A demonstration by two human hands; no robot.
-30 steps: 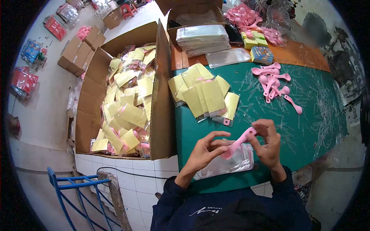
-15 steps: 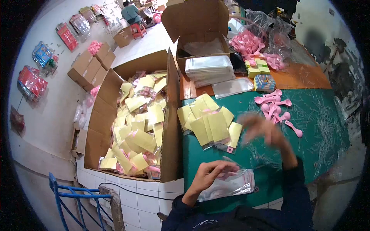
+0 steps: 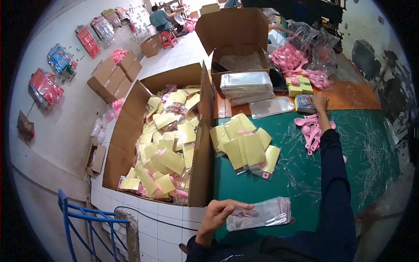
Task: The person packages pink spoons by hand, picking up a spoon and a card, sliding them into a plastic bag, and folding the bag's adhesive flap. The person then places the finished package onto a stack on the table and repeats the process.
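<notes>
Near the table's front edge, my left hand (image 3: 220,214) grips clear plastic bags (image 3: 266,215) by their left end, its index finger stretched over the top. The bags lie flat, with a pinkish strip along their right end. My right hand (image 3: 320,101) reaches far out to a small stack of printed cards (image 3: 303,104), fingers curled at its right edge. Below that forearm lies a heap of pink spoons (image 3: 310,133), partly hidden by the sleeve. Packed bags with yellow cards (image 3: 246,148) lie in a pile left of the spoons.
A tall carton (image 3: 198,144) full of packed yellow-card bags stands left of the green table (image 3: 301,205). Behind are stacked clear bags (image 3: 246,85), an open box (image 3: 240,61), yellow card stacks (image 3: 299,86) and more pink spoons (image 3: 288,56). A person (image 3: 159,19) sits far back.
My right hand has moved away from over the table's middle, forward to the printed card stack. My left hand stays at the clear bags, its index finger now stretched out. The view has shifted slightly.
</notes>
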